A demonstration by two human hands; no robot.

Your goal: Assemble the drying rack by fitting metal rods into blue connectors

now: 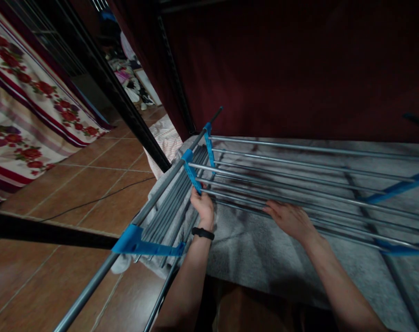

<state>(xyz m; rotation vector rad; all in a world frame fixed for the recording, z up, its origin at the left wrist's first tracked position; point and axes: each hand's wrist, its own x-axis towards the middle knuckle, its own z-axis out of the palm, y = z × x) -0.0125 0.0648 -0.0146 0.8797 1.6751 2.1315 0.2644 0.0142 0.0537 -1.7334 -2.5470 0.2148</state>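
A rack of grey metal tubes (313,187) with blue plastic brackets stretches across the middle and right; it looks like a drying rack. My left hand (203,205), with a black band on its wrist, closes round the lower end of a blue bracket (191,170) where the tubes plug in. Its fingertips are partly hidden behind the bracket. Farther right, my right hand (288,220) is closed on the lower tubes of the same section, its fingers pointing left. A thicker side pole (164,186) runs diagonally through the blue brackets at the left.
Several loose grey tubes (171,207) lie bundled on the grey blanket (244,249) beneath the rack. Another blue bracket (147,244) sits at the lower left. Black frame posts (126,101) and a dark red curtain (292,69) stand around. A cable (102,198) crosses the tiled floor.
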